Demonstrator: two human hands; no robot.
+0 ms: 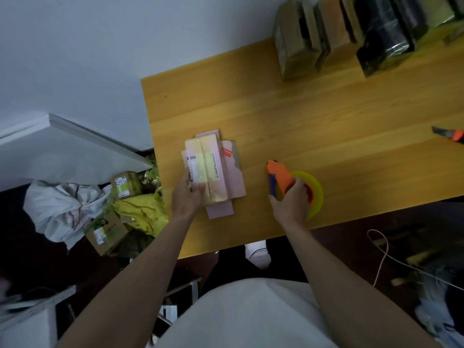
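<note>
A small pink box (213, 172) with yellowish tape and printed labels lies on the wooden table (313, 116), its flaps spread around it. My left hand (188, 197) rests on the box's near left corner, fingers over its top. To the right, my right hand (292, 202) grips an orange tape dispenser (278, 177) that carries a yellow roll of tape (315, 194) and sits on the table. A hand's width of bare table separates the dispenser from the box.
Wrapped bundles of flat cardboard (298, 43) and a black bundle (386, 38) stand at the table's far edge. An orange utility knife (452, 133) lies at the right edge. Cardboard parcels (108, 229), white and yellow bags fill the floor left of the table.
</note>
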